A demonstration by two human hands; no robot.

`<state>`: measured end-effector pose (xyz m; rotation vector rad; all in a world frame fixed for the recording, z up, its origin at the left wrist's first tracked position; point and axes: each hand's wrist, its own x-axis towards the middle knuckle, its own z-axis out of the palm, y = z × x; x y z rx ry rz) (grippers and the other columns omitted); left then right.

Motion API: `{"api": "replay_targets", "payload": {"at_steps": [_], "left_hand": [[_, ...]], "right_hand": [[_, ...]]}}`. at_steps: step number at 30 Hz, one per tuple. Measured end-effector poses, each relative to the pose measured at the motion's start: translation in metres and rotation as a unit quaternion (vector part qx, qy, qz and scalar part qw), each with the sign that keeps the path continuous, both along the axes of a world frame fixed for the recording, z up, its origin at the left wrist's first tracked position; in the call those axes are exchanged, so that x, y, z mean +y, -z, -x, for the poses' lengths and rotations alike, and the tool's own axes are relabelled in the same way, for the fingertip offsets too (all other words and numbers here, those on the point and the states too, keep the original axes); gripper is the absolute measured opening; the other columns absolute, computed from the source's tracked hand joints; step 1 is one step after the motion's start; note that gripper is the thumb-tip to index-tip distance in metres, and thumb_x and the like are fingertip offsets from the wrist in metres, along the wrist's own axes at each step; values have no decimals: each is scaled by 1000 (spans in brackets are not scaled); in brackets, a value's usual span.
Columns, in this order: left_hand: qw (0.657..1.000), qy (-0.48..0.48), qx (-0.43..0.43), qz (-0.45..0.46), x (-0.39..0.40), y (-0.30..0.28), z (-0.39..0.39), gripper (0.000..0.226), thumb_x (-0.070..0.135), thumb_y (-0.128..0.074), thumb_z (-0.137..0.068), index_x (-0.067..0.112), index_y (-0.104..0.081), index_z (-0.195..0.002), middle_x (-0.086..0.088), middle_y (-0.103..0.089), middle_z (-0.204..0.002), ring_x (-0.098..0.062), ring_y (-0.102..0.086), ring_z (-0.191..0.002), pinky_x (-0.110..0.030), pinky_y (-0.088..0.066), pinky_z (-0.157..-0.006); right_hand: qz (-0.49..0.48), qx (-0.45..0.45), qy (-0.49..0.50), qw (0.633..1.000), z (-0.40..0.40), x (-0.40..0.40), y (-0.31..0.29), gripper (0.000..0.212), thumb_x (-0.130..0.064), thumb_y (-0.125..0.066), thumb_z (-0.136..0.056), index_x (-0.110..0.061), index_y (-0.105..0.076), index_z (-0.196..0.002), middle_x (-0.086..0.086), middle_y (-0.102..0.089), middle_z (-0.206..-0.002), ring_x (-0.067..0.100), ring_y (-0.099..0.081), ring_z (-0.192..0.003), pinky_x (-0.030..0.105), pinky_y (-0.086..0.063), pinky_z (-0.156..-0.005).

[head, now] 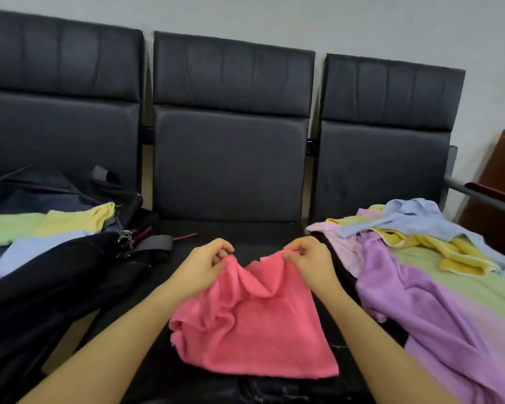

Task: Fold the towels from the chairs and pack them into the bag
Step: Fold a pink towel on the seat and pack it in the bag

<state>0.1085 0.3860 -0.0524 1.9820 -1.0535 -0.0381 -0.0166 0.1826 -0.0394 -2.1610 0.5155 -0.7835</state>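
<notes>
We see a pink towel (254, 322) lying rumpled on the middle chair seat (245, 231), its far edge lifted off the seat; our left hand (204, 263) pinches that edge at the left corner, fingers curled round the cloth, and our right hand (309, 259) pinches it at the right corner in the same way, the cloth sagging in a fold between the two hands; both forearms reach in from the bottom of the view. On the left chair lies a dark bag (56, 258), open, with folded towels inside: a green towel (9, 228) at the far left, a yellow towel (79, 218) beside it, and a pale blue towel (32, 252) nearer to us; a grey strap (155, 243) and a bunch of metal rings (125, 236) lie at the bag's right edge. On the right chair sits a loose heap of towels (420, 258): purple nearest the pink towel, pale pink behind it, yellow and light blue on top, green running toward the right; a brown wooden piece of furniture (502, 182) stands beyond the chairs, against the pale wall (333, 21).
</notes>
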Motion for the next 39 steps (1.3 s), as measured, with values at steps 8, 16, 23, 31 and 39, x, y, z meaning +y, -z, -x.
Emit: {"api": "replay_targets", "payload": {"at_steps": [8, 16, 23, 31, 39], "left_hand": [[964, -115, -85, -224, -3, 21, 7, 53, 51, -63, -84, 25, -46, -128, 6, -47, -122, -15, -47, -117, -34, -33, -100], [940, -113, -49, -318, 16, 46, 7, 55, 65, -53, -83, 20, -52, -114, 5, -60, -109, -18, -57, -108, -33, -35, -89], [956, -115, -27, -268, 12, 52, 9, 26, 37, -63, -86, 29, -49, -66, 11, -51, -72, -17, -62, -84, -32, -37, -89], [981, -168, -68, -64, 6, 33, 2, 9, 27, -61, -91, 19, -61, -94, 1, -63, -73, -21, -61, -75, -29, -35, -67], [938, -109, 215, 250, 11, -13, 4, 16, 1, -68, -83, 16, -72, -87, 3, -72, -85, -1, -64, -77, -12, -49, -71]], "right_hand": [[86, 29, -28, 995, -3, -5, 13, 11, -17, -64, -87, -27, -68, -83, -8, -59, -75, 5, -52, -67, 21, -43, -69], [35, 27, -54, 998, -4, 2, 26, 21, -5, -63, -86, -14, -67, -105, -9, -57, -71, -3, -52, -63, 7, -40, -64], [21, 34, -34, 999, -9, 7, 31, 11, -4, -63, -85, -15, -62, -87, -9, -58, -68, -3, -54, -61, 7, -40, -59], [-48, -69, -12, 996, -4, 8, 13, 13, -13, -63, -88, -10, -59, -76, -2, -60, -66, -1, -50, -55, 13, -41, -55], [-102, -137, -16, 985, 6, -7, -4, 17, -11, -66, -87, -19, -55, -76, -5, -60, -74, -2, -55, -66, 11, -44, -63]]}}
